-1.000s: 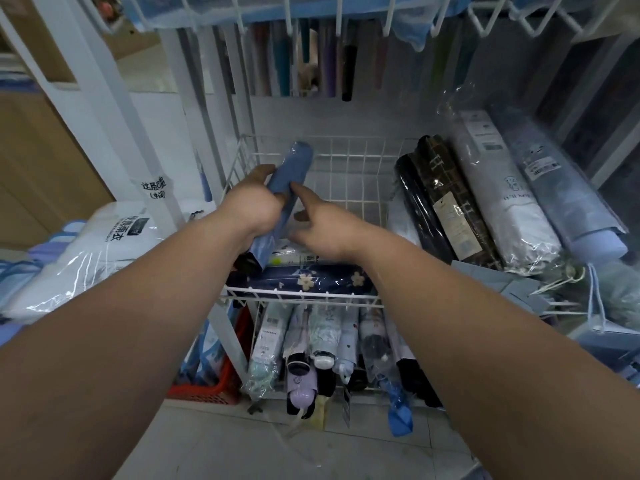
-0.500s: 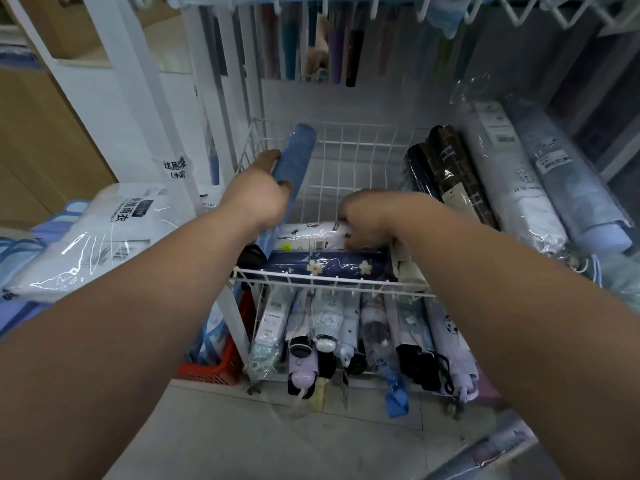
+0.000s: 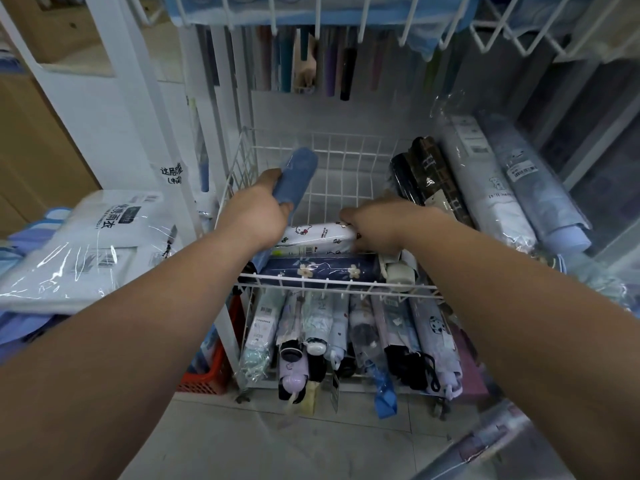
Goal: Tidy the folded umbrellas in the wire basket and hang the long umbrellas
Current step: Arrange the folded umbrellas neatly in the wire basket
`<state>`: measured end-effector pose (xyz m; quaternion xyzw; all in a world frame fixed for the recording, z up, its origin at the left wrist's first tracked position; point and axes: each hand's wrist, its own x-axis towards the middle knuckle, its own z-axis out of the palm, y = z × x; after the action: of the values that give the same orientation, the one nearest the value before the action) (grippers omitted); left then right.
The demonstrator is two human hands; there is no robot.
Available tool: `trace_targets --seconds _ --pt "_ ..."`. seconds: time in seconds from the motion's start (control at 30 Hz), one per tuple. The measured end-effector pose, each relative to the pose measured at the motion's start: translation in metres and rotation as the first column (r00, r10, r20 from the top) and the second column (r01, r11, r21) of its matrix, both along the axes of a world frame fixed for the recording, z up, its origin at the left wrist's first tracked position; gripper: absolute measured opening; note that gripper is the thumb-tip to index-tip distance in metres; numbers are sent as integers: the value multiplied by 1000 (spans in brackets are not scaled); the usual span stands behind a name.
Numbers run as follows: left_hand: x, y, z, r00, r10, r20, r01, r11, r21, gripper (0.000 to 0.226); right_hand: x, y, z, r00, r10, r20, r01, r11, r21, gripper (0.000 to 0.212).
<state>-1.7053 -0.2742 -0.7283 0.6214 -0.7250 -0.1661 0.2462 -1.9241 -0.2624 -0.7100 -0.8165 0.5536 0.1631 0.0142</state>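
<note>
A white wire basket point(image 3: 346, 154) stands in the middle of the rack. My left hand point(image 3: 256, 216) grips a blue folded umbrella point(image 3: 298, 174), tilted with its top toward the back of the basket. My right hand point(image 3: 384, 226) rests on the right end of a white cartoon-print folded umbrella point(image 3: 315, 233) lying crosswise in the basket. In front of it lies a navy folded umbrella with flowers point(image 3: 322, 270), against the basket's front rim. Long umbrellas point(image 3: 332, 71) hang from the wire shelf above, behind the basket.
Several wrapped folded umbrellas point(image 3: 485, 188) lean at the right of the basket. A lower shelf holds several more folded umbrellas point(image 3: 346, 341). Packaged raincoats point(image 3: 86, 244) lie at the left. A red crate point(image 3: 207, 372) sits on the floor.
My right hand let go of the blue umbrella and dropped onto the white cartoon-print umbrella in the basket. My left hand keeps hold of the blue umbrella.
</note>
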Motion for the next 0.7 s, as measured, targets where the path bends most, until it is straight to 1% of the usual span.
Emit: trace_targets --seconds 0.1,0.17,0.23,0.3,0.33,0.4,0.47,0.53,0.57,0.6,0.67,0.7 --pt "1 0 0 1000 -7 6 7 1000 -27 58 -5 0 0 998 23 54 -19 997 -73 49" --pt "2 2 0 999 -13 32 15 999 -37 58 -7 0 0 995 30 95 -15 987 -157 56" --pt "1 4 0 998 -23 62 26 998 -49 59 -10 -1 2 976 29 216 24 971 -238 62" --pt "1 6 1 998 -19 67 24 998 -66 59 -11 0 7 909 24 417 99 957 -271 67" --pt "2 6 1 998 -12 55 16 997 -73 59 -9 1 12 858 24 514 137 952 -273 70" --pt "4 5 4 1000 15 12 -14 997 -81 57 -5 3 23 739 -12 673 209 954 -213 75" --pt "5 5 6 999 42 -31 -45 995 -92 57 -4 7 31 607 -79 791 248 964 -94 72" --pt "5 6 8 996 57 -68 -63 994 -88 57 -7 11 34 465 -121 877 272 962 -11 67" --pt "3 7 10 996 53 -75 -59 995 -78 57 -8 13 36 378 -126 917 299 954 8 68" --pt "1 6 10 996 41 -73 -46 996 -70 58 -11 14 36 269 -117 956 347 938 17 70" --pt "-6 3 7 998 28 -64 -32 998 -51 59 -16 16 40 32 -41 999 482 876 20 72" --pt "-9 1 4 996 40 -74 -43 999 -33 59 -18 17 43 -57 14 998 551 834 20 74"
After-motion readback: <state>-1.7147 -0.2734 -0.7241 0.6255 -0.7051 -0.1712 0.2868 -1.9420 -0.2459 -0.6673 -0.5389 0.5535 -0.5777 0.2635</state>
